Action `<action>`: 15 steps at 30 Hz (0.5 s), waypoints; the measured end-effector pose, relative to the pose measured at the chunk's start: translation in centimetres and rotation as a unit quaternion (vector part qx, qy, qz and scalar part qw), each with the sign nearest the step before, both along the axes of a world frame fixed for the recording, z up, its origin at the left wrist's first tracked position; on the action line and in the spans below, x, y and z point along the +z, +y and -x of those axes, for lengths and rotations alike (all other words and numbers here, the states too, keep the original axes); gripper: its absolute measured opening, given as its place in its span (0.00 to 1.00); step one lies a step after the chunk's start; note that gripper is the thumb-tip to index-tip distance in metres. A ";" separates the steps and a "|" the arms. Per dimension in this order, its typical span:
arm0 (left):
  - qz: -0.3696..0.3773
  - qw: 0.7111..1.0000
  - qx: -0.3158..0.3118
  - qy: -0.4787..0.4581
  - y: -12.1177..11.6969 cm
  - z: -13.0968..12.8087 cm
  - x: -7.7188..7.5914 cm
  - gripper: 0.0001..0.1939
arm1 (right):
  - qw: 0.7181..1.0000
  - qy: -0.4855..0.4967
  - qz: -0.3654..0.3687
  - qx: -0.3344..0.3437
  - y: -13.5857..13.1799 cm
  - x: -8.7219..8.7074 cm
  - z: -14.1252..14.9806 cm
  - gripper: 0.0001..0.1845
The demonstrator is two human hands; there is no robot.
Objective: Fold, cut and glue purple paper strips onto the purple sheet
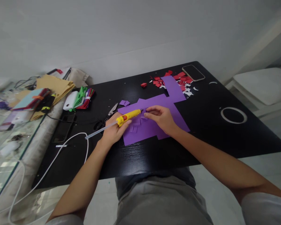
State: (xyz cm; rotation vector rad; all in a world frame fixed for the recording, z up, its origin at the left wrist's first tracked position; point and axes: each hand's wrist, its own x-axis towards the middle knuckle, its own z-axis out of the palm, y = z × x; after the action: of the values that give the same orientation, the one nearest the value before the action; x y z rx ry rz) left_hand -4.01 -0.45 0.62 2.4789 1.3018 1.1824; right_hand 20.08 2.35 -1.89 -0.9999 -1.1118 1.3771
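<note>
My left hand (114, 128) is closed around a yellow glue gun (128, 116) with a clear glue stick jutting out behind it; its nozzle points right, at the fingertips of my other hand. My right hand (161, 117) rests on a large purple paper sheet (168, 103) and pinches a small purple paper piece (144, 114) against it. Several small purple squares (135, 125) lie on the sheet between my hands.
A black table (201, 137) holds scissors (106, 118), red and white paper scraps (181, 82), a phone (193, 72), a white ring (233, 115) and a white cable (67, 142). Coloured paper stacks (84, 97) and cardboard (53, 86) lie at the left by a glass surface.
</note>
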 end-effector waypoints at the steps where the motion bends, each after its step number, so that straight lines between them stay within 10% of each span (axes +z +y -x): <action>1: -0.003 1.000 -0.002 0.001 0.0 0.0 0.0 0.14 | 1.000 -0.006 -0.003 -0.002 0.0 0.0 0.0 0.16; 15: -0.003 1.000 0.008 -0.006 -0.1 0.0 0.3 0.08 | 0.999 0.013 0.029 -0.020 0.3 0.3 -0.1 0.17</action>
State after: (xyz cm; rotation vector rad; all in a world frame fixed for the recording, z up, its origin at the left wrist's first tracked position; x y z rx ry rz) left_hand -4.01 -0.59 0.88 2.4669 1.3207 1.2042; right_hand 20.17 2.64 -1.63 -1.0390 -1.0326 1.3934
